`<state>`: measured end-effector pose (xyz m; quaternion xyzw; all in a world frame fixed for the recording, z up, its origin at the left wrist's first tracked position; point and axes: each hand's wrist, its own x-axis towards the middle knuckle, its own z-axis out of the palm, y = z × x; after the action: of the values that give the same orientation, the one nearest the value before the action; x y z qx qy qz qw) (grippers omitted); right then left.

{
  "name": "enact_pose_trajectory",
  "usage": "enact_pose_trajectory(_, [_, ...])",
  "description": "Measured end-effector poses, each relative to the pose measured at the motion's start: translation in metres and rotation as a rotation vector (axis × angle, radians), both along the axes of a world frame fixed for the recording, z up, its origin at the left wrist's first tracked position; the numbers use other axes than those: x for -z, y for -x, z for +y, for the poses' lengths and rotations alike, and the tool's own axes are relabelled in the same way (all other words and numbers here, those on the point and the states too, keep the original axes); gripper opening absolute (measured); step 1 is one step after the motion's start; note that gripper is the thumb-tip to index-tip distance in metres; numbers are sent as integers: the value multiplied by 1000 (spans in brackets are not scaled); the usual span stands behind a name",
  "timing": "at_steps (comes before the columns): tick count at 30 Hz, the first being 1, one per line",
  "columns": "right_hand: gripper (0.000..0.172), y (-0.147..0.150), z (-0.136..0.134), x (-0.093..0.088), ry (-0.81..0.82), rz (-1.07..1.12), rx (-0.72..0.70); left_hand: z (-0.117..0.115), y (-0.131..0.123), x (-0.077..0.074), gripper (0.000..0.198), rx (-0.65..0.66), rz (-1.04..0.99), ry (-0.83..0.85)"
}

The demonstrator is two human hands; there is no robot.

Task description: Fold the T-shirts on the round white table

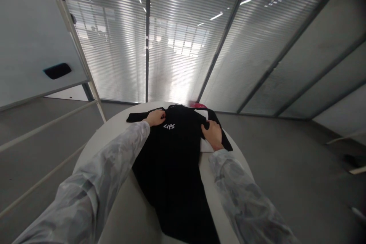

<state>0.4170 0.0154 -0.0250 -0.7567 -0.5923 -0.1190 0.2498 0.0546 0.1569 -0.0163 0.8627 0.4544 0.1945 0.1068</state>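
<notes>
A black shirt with white lettering near its collar lies spread over a round white table. Its collar is at the far side, and the lower part hangs toward me past the near edge. My left hand grips the cloth at the left shoulder, fingers curled in. On the opposite side, my right hand is closed on the fabric by the right sleeve. White material shows under and beside that sleeve, with more black cloth at its right; I cannot tell what it belongs to.
A red item sits at the table's far edge, partly hidden. To the left stands a whiteboard on a white frame, with a black eraser-like piece on it. Glass partitions with blinds rise behind the table. Grey floor surrounds it.
</notes>
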Motion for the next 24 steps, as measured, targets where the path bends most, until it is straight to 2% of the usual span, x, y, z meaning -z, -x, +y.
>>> enact_pose_trajectory(4, [42, -2, 1, 2, -11, 13, -13, 23, 2, -5, 68, -224, -30, -16])
enact_pose_trajectory(6, [42, -3, 1, 4, -16, 15, -16, 27, 8, -2, 73, -337, -9, -14])
enact_pose_trajectory(7, [42, -4, 1, 5, -19, 15, -14, 27, 12, 1, 73, -350, 13, -31])
enact_pose_trajectory(8, [43, -4, 2, 6, -23, 14, -12, 26, 16, 4, 72, -322, 38, -60])
enact_pose_trajectory(10, [43, -5, 3, 8, -32, 12, -12, 21, 23, 14, 69, -161, 84, -101])
enact_pose_trajectory(12, [43, -6, 5, 10, -46, 14, -14, 17, 28, 23, 66, 7, 117, -82])
enact_pose_trajectory(13, [42, -6, 7, 11, -55, 19, -13, 15, 30, 27, 67, 46, 128, -59])
enact_pose_trajectory(14, [42, -6, 8, 12, -68, 27, -13, 14, 31, 31, 69, 39, 138, -36])
enact_pose_trajectory(19, [40, -13, 10, 16, -178, 127, -37, 13, 42, 37, 77, -220, 151, 14])
enact_pose_trajectory(24, [33, -25, 9, 17, -246, 238, -89, -5, 60, 35, 73, -252, 155, -41])
